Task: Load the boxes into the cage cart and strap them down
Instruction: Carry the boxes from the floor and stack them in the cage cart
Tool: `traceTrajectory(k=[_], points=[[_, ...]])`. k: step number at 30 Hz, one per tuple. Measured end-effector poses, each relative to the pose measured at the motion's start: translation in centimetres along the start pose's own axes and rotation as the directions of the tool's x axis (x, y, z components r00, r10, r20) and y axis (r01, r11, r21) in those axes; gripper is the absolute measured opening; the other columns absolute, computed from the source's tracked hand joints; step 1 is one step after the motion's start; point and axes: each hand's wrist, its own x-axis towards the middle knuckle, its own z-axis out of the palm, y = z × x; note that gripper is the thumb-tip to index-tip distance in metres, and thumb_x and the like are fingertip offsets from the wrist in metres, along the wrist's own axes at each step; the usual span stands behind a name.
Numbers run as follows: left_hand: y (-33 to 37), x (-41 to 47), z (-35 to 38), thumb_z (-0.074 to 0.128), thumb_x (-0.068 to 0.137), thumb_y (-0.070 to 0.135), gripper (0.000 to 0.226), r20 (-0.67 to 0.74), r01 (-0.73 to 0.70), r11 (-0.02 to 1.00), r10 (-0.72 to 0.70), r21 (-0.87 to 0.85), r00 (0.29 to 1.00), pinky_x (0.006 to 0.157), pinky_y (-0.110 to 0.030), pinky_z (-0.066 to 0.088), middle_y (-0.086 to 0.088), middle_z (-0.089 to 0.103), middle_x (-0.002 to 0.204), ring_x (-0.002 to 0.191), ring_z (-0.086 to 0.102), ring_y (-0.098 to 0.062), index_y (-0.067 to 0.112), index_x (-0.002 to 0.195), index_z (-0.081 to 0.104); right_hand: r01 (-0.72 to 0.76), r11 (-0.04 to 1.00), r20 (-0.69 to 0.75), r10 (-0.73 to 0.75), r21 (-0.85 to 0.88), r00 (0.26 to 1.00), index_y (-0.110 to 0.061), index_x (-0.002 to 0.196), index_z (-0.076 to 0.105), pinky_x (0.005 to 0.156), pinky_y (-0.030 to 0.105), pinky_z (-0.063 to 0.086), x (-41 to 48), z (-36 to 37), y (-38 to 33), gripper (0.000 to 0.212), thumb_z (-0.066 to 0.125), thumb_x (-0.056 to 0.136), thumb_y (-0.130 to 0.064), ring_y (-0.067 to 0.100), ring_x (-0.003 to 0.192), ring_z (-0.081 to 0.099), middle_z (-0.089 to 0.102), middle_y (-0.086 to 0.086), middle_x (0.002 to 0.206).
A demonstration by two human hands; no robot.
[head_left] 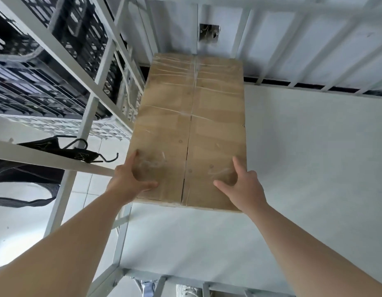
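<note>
A long taped cardboard box (207, 116) lies flat on the white floor of the cage cart (93, 116), tight against the left side bars, its far end at the back wall. The left hand (128, 181) and right hand (245, 187) rest spread wide on its near corners, thumbs pointing inward; their outer fingers are hidden past the box's edges. A black strap (78, 152) with hooks hangs on the left rail, partly cut off by the bar
</note>
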Motion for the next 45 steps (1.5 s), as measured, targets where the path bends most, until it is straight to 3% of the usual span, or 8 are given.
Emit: traceTrajectory(k=[4,9,16,18,23,28,32,45], points=[[-1.2,1.5,1.3,0.087,0.061,0.039,0.115,-0.026,-0.001,0.996,0.003,0.089,1.0,0.088,-0.037,0.045,-0.007,0.041,0.126,0.108,0.052,-0.027,0.045,0.147,0.011,-0.001,0.998,0.051,0.004,-0.06,0.999,-0.046,0.148,0.004,0.08,0.036,0.051,1.2,1.9,0.7,0.089,0.062,0.081,-0.056,0.026,0.092,0.055,0.043,0.005,0.112],[-1.5,2.0,1.8,0.076,0.077,0.035,0.096,0.032,-0.04,0.976,0.033,0.216,0.999,0.105,-0.042,0.037,-0.009,0.034,0.143,0.128,0.042,-0.03,0.033,0.15,0.015,0.004,0.993,0.211,0.022,-0.121,0.977,-0.039,0.15,0.008,0.085,0.034,0.049,2.1,2.9,0.7,0.082,0.058,0.086,-0.049,0.026,0.109,0.053,0.045,0.01,0.126],[6.1,-1.7,-0.5,0.05,0.094,0.037,0.052,0.0,-0.237,0.851,0.268,0.469,0.963,0.106,-0.036,0.035,0.005,0.04,0.147,0.13,0.04,-0.02,0.026,0.144,0.038,0.168,0.953,-0.019,-0.179,-0.252,0.984,-0.01,0.129,0.049,0.094,0.033,0.04,-0.4,-2.2,-3.0,0.038,0.046,0.096,-0.029,0.024,0.124,0.044,0.048,0.006,0.134],[13.5,-6.7,-5.4,0.047,0.095,0.036,0.047,-0.05,-0.363,0.78,0.448,0.51,0.893,0.104,-0.034,0.035,0.005,0.045,0.143,0.127,0.044,-0.02,0.025,0.141,0.043,0.206,0.935,-0.185,-0.266,-0.289,0.946,-0.011,0.122,0.053,0.089,0.031,0.041,-4.2,-10.6,-5.7,0.033,0.047,0.095,-0.029,0.023,0.117,0.049,0.052,0.003,0.122],[18.6,-12.2,-8.9,0.046,0.095,0.036,0.038,-0.088,-0.462,0.697,0.597,0.549,0.797,0.1,-0.035,0.042,0.004,0.058,0.129,0.116,0.053,-0.021,0.023,0.129,0.055,0.31,0.881,-0.337,-0.431,-0.357,0.838,-0.015,0.084,0.044,0.064,0.027,0.033,-7.7,-16.8,-8.2,0.012,0.051,0.09,-0.022,0.021,0.078,0.048,0.045,-0.002,0.083],[22.3,-17.3,-11.9,0.045,0.093,0.038,0.039,-0.115,-0.49,0.64,0.669,0.592,0.734,0.102,-0.038,0.04,0.004,0.06,0.126,0.115,0.054,-0.021,0.025,0.128,0.057,0.335,0.876,-0.413,-0.463,-0.346,0.784,-0.004,0.114,0.058,0.084,0.039,0.047,-12.7,-22.5,-9.6,0.031,0.054,0.091,-0.024,0.032,0.099,0.055,0.06,0.009,0.11],[28.2,-26.7,-16.2,0.046,0.092,0.038,0.036,-0.092,-0.574,0.556,0.761,0.601,0.642,0.097,-0.035,0.039,0.003,0.061,0.12,0.111,0.054,-0.022,0.023,0.121,0.06,0.253,0.903,-0.556,-0.415,-0.346,0.72,-0.008,0.106,0.058,0.072,0.035,0.045,-22.4,-30.9,-10.1,0.025,0.049,0.092,-0.026,0.027,0.091,0.054,0.059,0.003,0.1],[37.0,-54.9,-13.8,0.047,0.093,0.042,0.037,0.08,-0.802,0.218,0.946,0.557,0.313,0.098,-0.033,0.034,0.005,0.059,0.124,0.114,0.052,-0.024,0.023,0.123,0.058,0.008,0.979,-0.761,-0.166,-0.206,0.627,-0.005,0.129,0.055,0.1,0.038,0.043,-50.5,-41.8,1.4,0.041,0.052,0.095,-0.027,0.028,0.115,0.054,0.06,0.007,0.124]])
